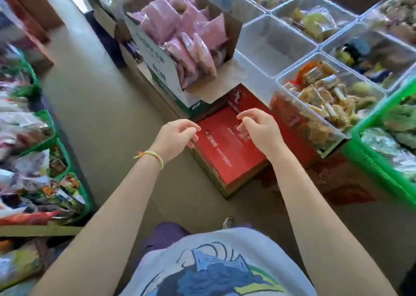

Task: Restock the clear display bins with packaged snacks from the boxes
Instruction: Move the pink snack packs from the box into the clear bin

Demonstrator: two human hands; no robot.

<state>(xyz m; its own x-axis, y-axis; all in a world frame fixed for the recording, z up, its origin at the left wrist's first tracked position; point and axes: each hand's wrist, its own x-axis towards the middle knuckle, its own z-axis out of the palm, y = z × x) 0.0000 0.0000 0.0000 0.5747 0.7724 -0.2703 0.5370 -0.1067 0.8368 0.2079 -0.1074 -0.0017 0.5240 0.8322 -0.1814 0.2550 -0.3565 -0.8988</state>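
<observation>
A closed red cardboard box point(227, 151) with white print lies on the floor below the display. My left hand point(174, 138) hovers at its left edge and my right hand point(258, 130) just above its far right part; both have loosely curled fingers and hold nothing. Behind it an open white and green box point(164, 70) is full of pink snack packets point(180, 32). To the right run clear display bins: one empty point(270, 45), one point(319, 97) filled with small tan wrapped snacks.
Green crates point(54, 167) of mixed packets line the left side. A green crate point(371, 158) stands at the right. More clear bins point(315, 20) with assorted snacks fill the top right. Bare floor point(94, 106) runs between the rows.
</observation>
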